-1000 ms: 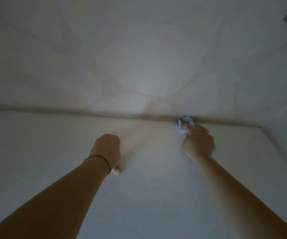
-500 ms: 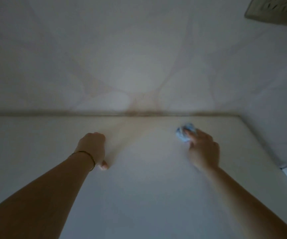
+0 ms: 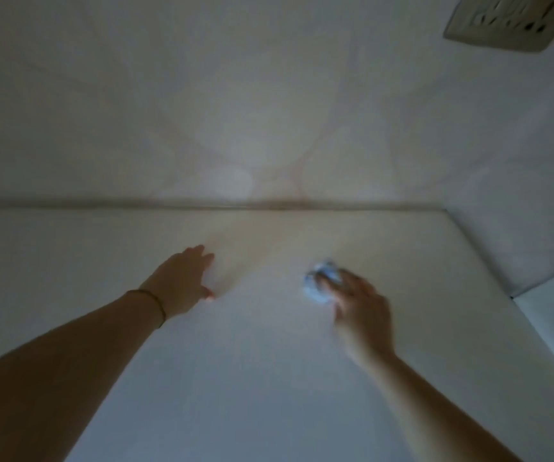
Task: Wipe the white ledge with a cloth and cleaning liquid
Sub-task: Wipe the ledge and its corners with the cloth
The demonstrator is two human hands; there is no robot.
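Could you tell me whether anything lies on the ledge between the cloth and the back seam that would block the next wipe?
Nothing visible does. The cloth sits under the right hand on the white ledge, and the stretch up to the back seam looks bare. The left hand rests flat off to the side, clear of that path.

Right hand [image 3: 360, 311] and cloth [image 3: 322, 283] blurred; grip unclear.

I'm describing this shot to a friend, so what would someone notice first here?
Two bare arms reach over the white ledge. The right hand presses a small crumpled pale-blue cloth onto it right of centre, while the left hand, with a thin wristband, rests flat, fingers spread. A vent-like fixture sits blurred at top right.
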